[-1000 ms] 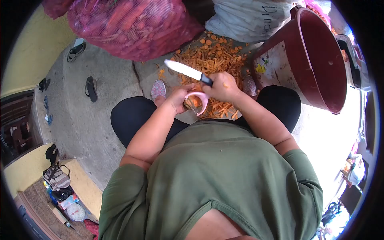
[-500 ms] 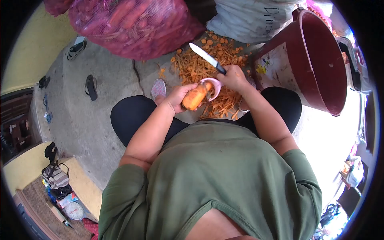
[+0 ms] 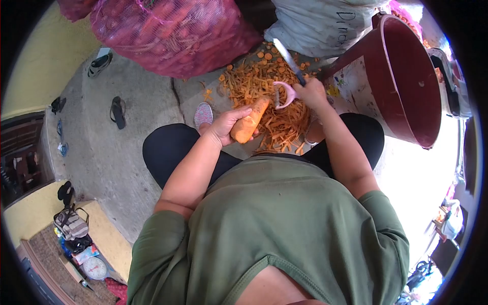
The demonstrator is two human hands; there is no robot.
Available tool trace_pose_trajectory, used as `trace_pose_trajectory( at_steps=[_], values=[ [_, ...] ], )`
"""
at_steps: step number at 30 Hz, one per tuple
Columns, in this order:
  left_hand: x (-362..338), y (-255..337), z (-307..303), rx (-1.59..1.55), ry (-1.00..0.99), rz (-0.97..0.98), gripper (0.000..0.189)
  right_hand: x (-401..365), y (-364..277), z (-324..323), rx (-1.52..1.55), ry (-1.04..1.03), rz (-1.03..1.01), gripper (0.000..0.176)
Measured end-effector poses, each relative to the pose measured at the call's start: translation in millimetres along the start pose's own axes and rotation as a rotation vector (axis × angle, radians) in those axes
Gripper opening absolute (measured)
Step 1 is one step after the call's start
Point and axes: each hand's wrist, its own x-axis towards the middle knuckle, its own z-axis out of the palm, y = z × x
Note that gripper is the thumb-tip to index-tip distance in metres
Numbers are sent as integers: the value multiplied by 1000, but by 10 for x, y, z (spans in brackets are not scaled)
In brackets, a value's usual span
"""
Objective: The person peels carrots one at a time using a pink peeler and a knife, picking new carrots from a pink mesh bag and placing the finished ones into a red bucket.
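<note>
An orange carrot (image 3: 250, 122) lies in my left hand (image 3: 225, 126), with the fingers wrapped round its lower part and its far end pointing up and right. My right hand (image 3: 311, 94) is closed on a pink peeler (image 3: 288, 95) and also on a knife (image 3: 288, 60), whose pale blade points up and left. A small gap separates the peeler from the carrot. Beneath both hands, orange peelings (image 3: 249, 84) and round cut pieces are heaped on the floor between my feet.
Pink mesh sacks of carrots (image 3: 173, 35) stand ahead on the left, beside a white sack (image 3: 317, 28). A large dark red bucket (image 3: 351, 84) leans at the right. Sandals (image 3: 117, 113) lie on the concrete floor, and a round scale (image 3: 94, 268) sits at lower left.
My right hand has moved right and slightly up, taking the peeler off the carrot. The knife blade has swung more upright. My left hand still holds the carrot, which now shows more of its length.
</note>
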Motion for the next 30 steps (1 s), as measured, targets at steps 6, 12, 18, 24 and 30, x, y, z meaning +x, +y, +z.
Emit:
trace_pose_trajectory(
  at_steps=[6, 12, 18, 24, 30],
  values=[
    [139, -79, 47, -168, 24, -61, 38, -547, -461, 261, -197, -26, -518, 26],
    [92, -70, -122, -22, -79, -142, 38, 15, 7, -90, -227, 75, 18, 30],
    [137, -94, 8, -11, 50, -73, 35, -499, -438, 246, -230, 0, -433, 26],
    [24, -22, -7, 27, -78, -127, 38, 206, 275, -11, -236, 53, 24, 34],
    [104, -38, -61, 49, -49, -109, 37, -52, -57, 150, -50, -69, -154, 33]
  ],
)
